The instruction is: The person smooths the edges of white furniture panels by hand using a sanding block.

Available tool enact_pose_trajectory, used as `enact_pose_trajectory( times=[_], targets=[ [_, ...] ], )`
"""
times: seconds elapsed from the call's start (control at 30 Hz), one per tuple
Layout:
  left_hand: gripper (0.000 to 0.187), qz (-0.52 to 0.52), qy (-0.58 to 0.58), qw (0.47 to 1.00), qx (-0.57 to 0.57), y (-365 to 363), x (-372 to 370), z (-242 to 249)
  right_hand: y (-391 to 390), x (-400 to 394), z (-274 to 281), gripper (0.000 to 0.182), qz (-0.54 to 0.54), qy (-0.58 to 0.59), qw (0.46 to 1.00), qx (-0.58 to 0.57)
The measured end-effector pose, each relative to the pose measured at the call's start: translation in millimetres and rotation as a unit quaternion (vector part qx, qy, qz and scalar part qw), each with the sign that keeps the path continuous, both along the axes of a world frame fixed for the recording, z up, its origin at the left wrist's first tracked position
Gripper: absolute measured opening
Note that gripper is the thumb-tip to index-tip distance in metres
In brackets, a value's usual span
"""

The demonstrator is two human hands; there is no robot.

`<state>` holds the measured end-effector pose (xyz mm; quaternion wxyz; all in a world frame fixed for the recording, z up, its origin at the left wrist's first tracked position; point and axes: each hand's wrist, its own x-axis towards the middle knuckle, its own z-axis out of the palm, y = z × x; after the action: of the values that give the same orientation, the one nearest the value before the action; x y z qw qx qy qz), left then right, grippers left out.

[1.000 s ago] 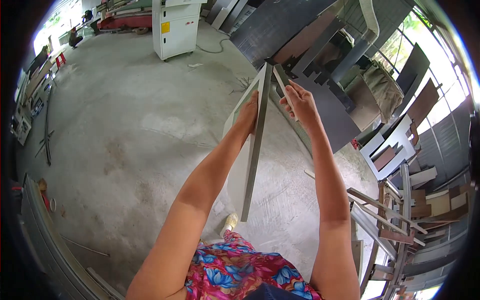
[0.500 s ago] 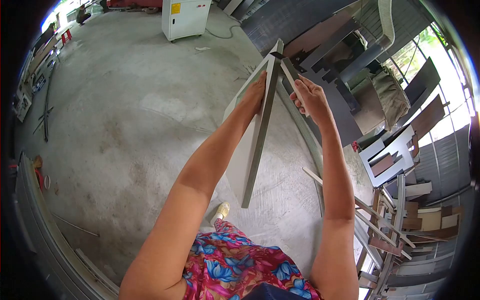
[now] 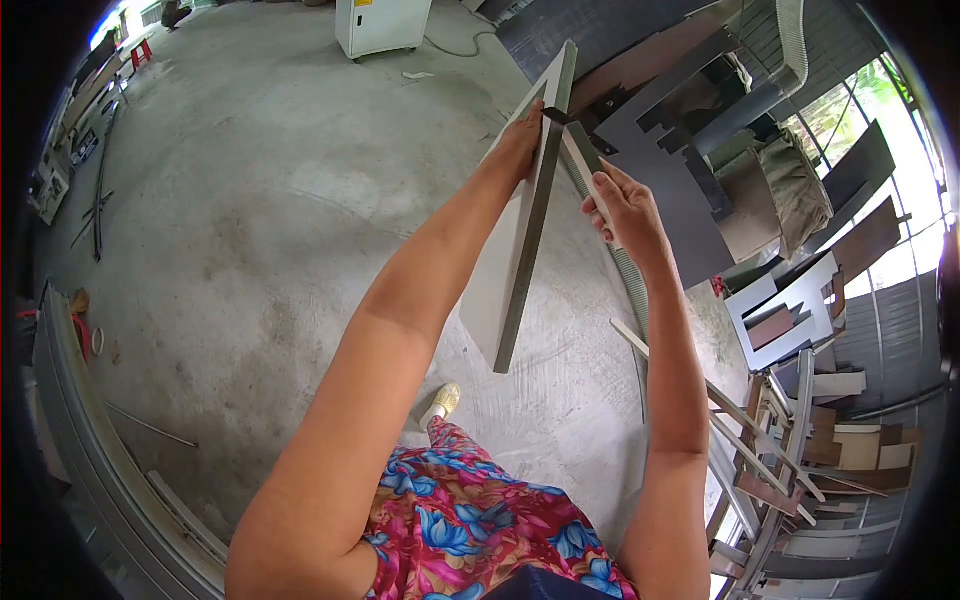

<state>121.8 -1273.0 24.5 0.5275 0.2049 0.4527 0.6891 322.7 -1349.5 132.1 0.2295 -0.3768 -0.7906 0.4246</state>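
Grey board (image 3: 520,250) steadied by left hand (image 3: 525,140); right hand (image 3: 622,205) fingers pinch a strip (image 3: 582,160).

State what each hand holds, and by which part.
Left hand grips the board near its upper end. Right hand holds a thin strip at its lower end.

The person wears a pink garment (image 3: 470,520) printed with blue flowers, bare arms, and a pale shoe (image 3: 441,402).

No words, brands or numbers can be read. The white cabinet (image 3: 383,22) at twelve o'clock carries a yellow sticker on its front, but it is cut off by the frame's edge and too small to read.
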Motion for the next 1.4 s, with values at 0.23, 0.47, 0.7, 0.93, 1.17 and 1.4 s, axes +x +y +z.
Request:
enact_pose_trajectory(
  times=[0.23,0.47,0.7,0.93,1.17,1.4],
  targets=[
    [0.048,0.061,0.024,0.997,0.047,-34.1,11.1,26.8,-11.6,13.6,-6.5,0.049,0.034,-0.014,0.999,0.0],
    [0.049,0.031,-0.058,0.985,0.16,2.7,-7.7,-3.4,-40.6,45.2,-21.5,0.048,0.067,-0.048,0.996,-0.022],
    [0.049,0.058,-0.039,0.989,0.127,4.4,-24.9,-3.6,-107.9,81.1,-23.6,0.045,0.056,-0.147,0.987,-0.033],
    [0.049,0.074,-0.049,0.988,0.128,-3.2,-32.7,0.7,-151.1,125.9,-30.0,0.046,0.135,-0.21,0.965,-0.077],
    [0.048,0.024,-0.065,0.991,0.112,-41.1,-34.7,14.7,-115.6,141.0,-12.1,0.049,0.084,0.107,0.982,-0.13],
    [0.038,0.042,0.006,0.999,0.023,-81.5,-29.4,40.3,-7.2,1.1,-46.3,0.043,0.12,0.346,0.919,-0.147]
  ],
)
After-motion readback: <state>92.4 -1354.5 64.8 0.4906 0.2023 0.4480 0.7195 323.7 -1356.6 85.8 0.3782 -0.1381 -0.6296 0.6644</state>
